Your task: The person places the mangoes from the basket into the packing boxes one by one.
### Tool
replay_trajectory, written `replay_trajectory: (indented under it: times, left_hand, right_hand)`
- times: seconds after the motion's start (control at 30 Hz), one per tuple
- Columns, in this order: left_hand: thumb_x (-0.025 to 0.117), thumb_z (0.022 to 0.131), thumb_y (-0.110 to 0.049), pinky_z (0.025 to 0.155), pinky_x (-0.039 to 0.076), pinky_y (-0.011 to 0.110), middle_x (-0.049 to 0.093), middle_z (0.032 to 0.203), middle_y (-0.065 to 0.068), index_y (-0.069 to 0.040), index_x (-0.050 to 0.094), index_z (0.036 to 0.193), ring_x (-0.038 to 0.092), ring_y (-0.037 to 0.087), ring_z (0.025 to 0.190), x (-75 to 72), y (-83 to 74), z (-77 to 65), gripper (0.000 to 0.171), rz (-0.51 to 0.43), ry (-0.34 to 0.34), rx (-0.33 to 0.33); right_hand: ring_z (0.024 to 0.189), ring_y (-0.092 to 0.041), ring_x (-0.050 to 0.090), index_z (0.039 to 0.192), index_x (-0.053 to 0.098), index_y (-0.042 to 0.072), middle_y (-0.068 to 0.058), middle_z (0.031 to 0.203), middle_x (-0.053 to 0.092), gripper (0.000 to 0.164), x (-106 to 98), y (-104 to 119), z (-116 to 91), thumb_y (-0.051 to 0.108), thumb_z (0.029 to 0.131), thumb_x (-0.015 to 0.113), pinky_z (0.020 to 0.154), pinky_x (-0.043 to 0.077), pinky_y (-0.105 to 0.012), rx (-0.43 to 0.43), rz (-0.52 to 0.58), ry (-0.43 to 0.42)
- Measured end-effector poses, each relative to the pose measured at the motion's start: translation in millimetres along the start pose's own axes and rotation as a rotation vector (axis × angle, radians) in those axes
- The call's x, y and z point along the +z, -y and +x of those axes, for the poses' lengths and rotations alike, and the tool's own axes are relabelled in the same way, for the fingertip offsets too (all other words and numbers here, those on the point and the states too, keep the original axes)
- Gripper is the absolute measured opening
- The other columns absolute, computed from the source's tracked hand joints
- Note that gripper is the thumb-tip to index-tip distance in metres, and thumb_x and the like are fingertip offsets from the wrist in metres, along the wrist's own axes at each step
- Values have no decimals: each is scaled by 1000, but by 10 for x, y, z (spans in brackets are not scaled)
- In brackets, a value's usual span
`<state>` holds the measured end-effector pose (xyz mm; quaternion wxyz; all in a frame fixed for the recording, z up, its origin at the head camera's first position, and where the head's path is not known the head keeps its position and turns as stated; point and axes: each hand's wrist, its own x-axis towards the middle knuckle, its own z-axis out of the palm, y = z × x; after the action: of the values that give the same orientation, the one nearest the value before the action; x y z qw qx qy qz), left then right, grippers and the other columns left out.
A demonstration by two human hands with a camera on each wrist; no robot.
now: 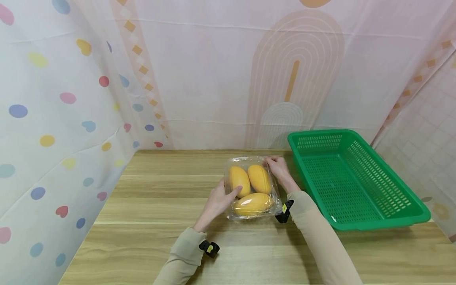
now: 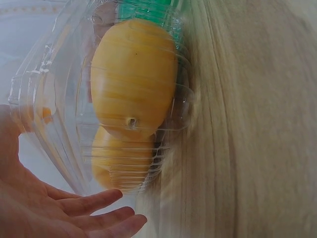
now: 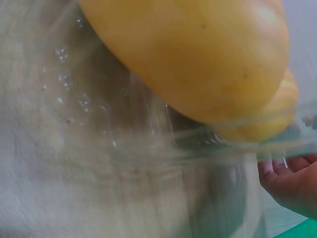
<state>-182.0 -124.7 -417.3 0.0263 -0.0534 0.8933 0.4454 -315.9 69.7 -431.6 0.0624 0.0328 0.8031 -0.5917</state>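
Observation:
Three yellow mangoes (image 1: 259, 179) lie inside a clear plastic clamshell box (image 1: 246, 160) on the wooden table. At the box's left side is my left hand (image 1: 218, 199), its thumb over the lid. In the left wrist view the fingers (image 2: 101, 203) of that hand stretch out straight beside the ribbed wall. My right hand (image 1: 279, 168) pinches the rim at the far right corner, and its curled fingers (image 3: 282, 171) show at the plastic edge in the right wrist view. Through the wall, one mango (image 2: 133, 79) stands in front of another.
A green plastic basket (image 1: 384, 166) with slotted sides stands right of the box, close to my right forearm. The wooden table (image 1: 153, 198) runs back to a patterned cloth (image 1: 206, 79), with another dotted cloth (image 1: 64, 130) along the left.

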Motion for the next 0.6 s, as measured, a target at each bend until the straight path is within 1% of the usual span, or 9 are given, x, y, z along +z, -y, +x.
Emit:
replay_trajectory:
  times: [0.13, 0.23, 0.33, 0.47, 0.6]
  left_hand:
    - [56, 91, -48, 106, 39, 58, 47, 142, 23, -1, 35, 143, 45, 41, 130, -4, -3, -3, 73, 5, -1, -2]
    - [56, 90, -49, 106, 38, 58, 45, 143, 23, -1, 32, 145, 44, 42, 131, -4, -3, -2, 76, 3, 3, -10]
    - [55, 90, -50, 107, 37, 58, 43, 145, 23, 0, 29, 146, 42, 41, 133, -3, -6, -1, 79, 2, 9, -17]
    - [55, 90, -51, 109, 35, 57, 40, 147, 23, 1, 26, 147, 40, 42, 134, -4, -11, 1, 82, 6, 15, -23]
    - [54, 90, -51, 109, 35, 58, 38, 147, 24, 1, 24, 148, 39, 43, 135, -4, -11, -1, 84, 11, 20, -26]
  right_hand:
    - [91, -19, 58, 98, 65, -4, -17, 102, 66, 30, 15, -5, -9, 18, 97, 45, 68, 44, -20, 3, 1, -7]
    - [99, -27, 62, 97, 64, -6, -19, 104, 67, 29, 25, -13, -17, 16, 97, 44, 75, 47, -24, -6, 17, -15]
    - [105, -32, 62, 97, 63, -6, -22, 105, 67, 29, 32, -27, -25, 15, 97, 43, 80, 48, -28, -16, 39, -20]
    - [96, -26, 62, 93, 63, -6, -20, 101, 68, 27, 38, -40, -32, 13, 96, 44, 75, 46, -23, -26, 51, -33]
    - [85, -17, 61, 87, 62, -5, -15, 90, 68, 23, 35, -40, -40, 9, 94, 44, 72, 44, -20, -49, 62, -49]
